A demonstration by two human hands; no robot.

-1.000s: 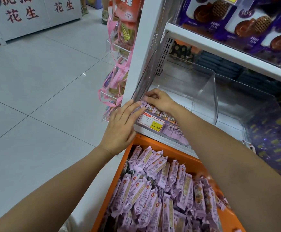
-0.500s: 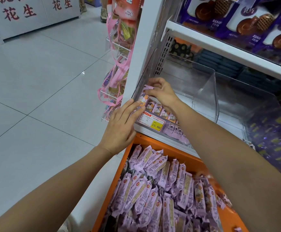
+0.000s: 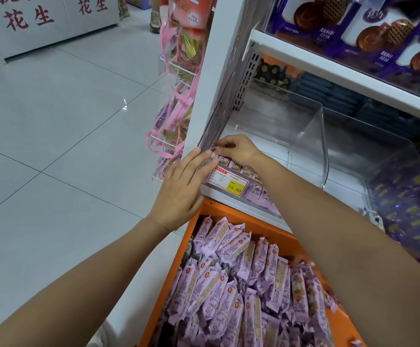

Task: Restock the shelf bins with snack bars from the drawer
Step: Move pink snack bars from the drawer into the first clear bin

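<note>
Glossy white floor tiles (image 3: 53,146) fill the left, with a wire rack (image 3: 176,71) of pink-ribboned packets, cut off at the top. The left hand (image 3: 181,189) lies flat, fingers straight, against the near left corner of a clear rigid plastic bin (image 3: 304,136), holding nothing. The right hand (image 3: 236,149) reaches over the bin's front wall, fingertips curled on the leftmost of the snack bars (image 3: 236,166); whether it pinches or only presses cannot be told. About five bar ends show above a yellow price label (image 3: 229,182); the forearm hides the rest. Below, an orange metal drawer (image 3: 229,211) holds a heap of lilac crinkled wrappers (image 3: 241,284), too many to count. Purple sweets (image 3: 409,209) blur at far right.
</note>
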